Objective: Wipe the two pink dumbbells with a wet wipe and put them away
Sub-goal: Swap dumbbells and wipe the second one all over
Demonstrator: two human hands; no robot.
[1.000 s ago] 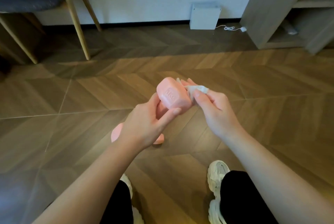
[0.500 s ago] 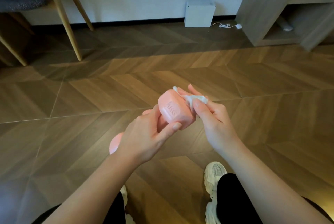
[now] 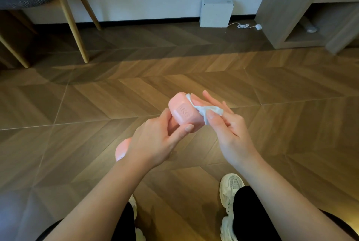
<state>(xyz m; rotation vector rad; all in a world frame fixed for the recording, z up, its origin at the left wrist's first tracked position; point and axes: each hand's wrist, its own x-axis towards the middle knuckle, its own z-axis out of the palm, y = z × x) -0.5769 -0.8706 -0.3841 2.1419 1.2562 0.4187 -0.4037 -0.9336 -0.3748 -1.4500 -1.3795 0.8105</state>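
Head view: gripping pink dumbbell [image 3: 182, 114] in left hand [image 3: 155, 141], mid-air over the wooden floor [image 3: 77, 104]; pinching wet wipe [image 3: 206, 109] in right hand [image 3: 231, 134], rubbing its top end. Leaving second pink dumbbell [image 3: 122, 148] on floor behind left wrist. Judging roughly mid-wipe; stowing neither yet.

legs: black trousers [image 3: 250, 213], 6 o'clock | right sneaker [image 3: 230, 188]: white, chunky, mesh, 5 o'clock | left sneaker [image 3: 134, 208]: white, 6 o'clock, half hidden

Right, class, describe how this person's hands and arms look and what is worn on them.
The left hand and right hand are bare: no gloves, rings, watch or bracelets, and no sleeves in view along either arm. The nails look unpainted.
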